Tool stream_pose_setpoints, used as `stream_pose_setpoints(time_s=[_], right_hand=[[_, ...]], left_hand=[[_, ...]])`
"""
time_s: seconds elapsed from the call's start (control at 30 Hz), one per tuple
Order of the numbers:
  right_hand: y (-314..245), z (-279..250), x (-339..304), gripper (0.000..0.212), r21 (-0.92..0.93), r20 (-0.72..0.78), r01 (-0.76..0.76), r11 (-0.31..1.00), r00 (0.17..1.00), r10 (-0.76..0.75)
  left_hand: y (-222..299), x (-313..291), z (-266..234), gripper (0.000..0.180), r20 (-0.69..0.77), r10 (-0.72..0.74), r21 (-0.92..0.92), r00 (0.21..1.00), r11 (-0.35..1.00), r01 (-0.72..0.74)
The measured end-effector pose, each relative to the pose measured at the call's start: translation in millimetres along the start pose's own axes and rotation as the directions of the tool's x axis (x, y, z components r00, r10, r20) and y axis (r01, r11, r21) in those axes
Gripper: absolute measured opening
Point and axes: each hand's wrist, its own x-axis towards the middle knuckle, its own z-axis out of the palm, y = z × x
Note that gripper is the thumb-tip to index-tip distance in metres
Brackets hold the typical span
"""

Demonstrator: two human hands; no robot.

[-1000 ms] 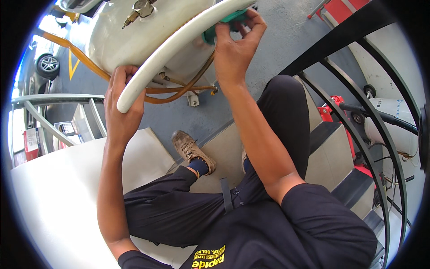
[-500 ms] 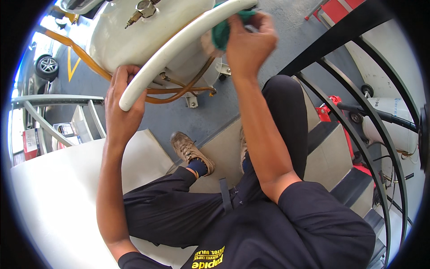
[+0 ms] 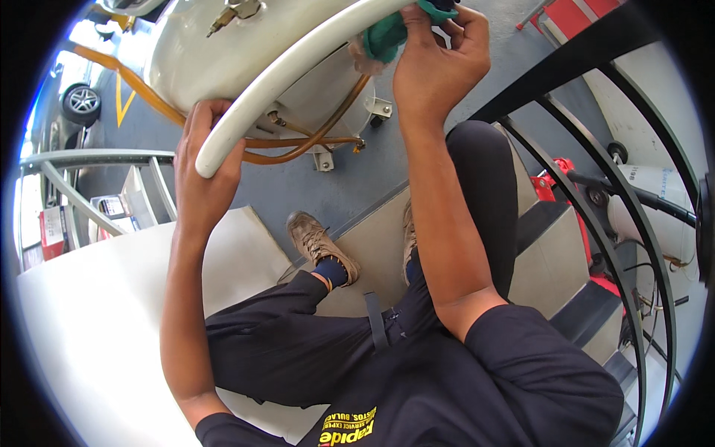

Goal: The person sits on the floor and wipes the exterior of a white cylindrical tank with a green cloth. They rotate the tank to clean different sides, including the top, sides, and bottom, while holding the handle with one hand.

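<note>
White curved bar [image 3: 277, 77], slanting near-left to far-right, is gripped by the left hand [image 3: 202, 160]; crumpled green cloth [image 3: 385, 39] is pinched in the right hand [image 3: 438, 76].

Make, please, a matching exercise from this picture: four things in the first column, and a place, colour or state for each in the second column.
Things:
1. left hand
2. cloth
3. hose
4. car wheel

Descriptions:
A. dark, with silver spokes
B. amber-coloured
C. at the lower end of the white bar
D. held in the right hand

Pairs: 1-C, 2-D, 3-B, 4-A.
</note>
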Motion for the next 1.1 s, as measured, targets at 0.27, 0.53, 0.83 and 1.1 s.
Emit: stream_pose_setpoints(time_s=[0.27,0.53,0.83,1.1], right_hand=[[-58,5,-39,0.034,0.715,0.465,-0.694,0.088,0.566,0.681],[-122,29,-99,0.027,0.476,0.52,-0.615,0.628,0.773,0.363],[-111,-1,-27,0.027,0.083,0.368,-0.545,0.834,0.795,0.483],[-47,-57,163,0.032,-0.169,0.507,-0.438,0.883,0.729,0.459]], left_hand=[[0,2,2,0.026,-0.014,0.073,0.022,0.997,0.997,-0.073],[1,-6,-4,0.036,-0.042,0.099,-0.141,0.994,0.985,-0.104],[50,-21,-5,0.059,0.208,0.116,0.082,0.971,0.987,-0.136],[81,-62,-12,0.049,0.984,0.042,0.062,0.172,0.826,-0.56]])
